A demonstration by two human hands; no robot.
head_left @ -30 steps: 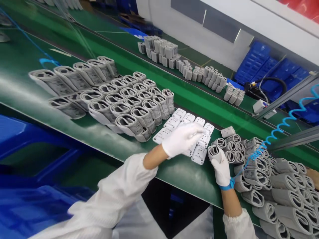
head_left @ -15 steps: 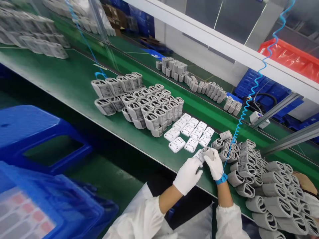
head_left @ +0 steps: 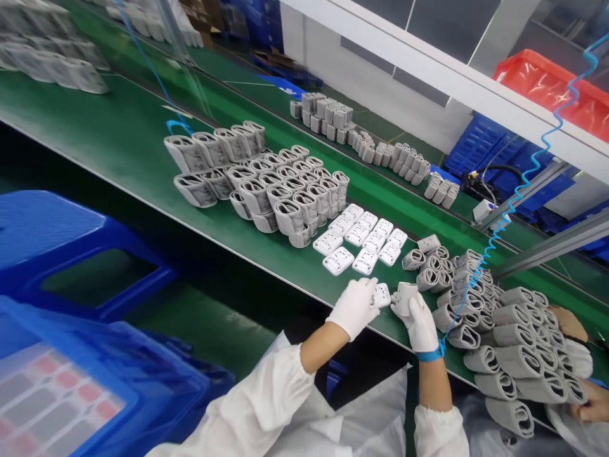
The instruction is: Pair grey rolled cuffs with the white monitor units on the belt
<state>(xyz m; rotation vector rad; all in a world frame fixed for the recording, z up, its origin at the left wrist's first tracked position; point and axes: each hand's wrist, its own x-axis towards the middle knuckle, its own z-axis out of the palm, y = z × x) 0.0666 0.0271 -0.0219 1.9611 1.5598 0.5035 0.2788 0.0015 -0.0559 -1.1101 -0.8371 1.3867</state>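
Both my hands wear white gloves and meet over the near edge of the green belt [head_left: 143, 146]. My left hand [head_left: 354, 308] pinches a small white plastic unit [head_left: 382, 295]. My right hand [head_left: 421, 320] holds a rolled grey cuff [head_left: 405, 295] right beside it; a blue wrist strap [head_left: 431, 354] with a coiled cord circles that wrist. Just beyond my hands lie several more white units [head_left: 361, 238] in rows. A pile of grey cuffs [head_left: 504, 330] sits to the right, and a neater block of cuffs [head_left: 266, 184] to the left.
More grey cuffs [head_left: 375, 143] line the far side of the belt. Blue bins [head_left: 76, 254] stand at lower left, blue crates [head_left: 480, 143] and a red bin [head_left: 547, 86] at the back right. Another person's hands [head_left: 578, 362] reach into the right pile.
My left hand left the rows of white units with one of them and came back to the belt's near edge beside my right hand and its cuff. My head turned, shifting the view.
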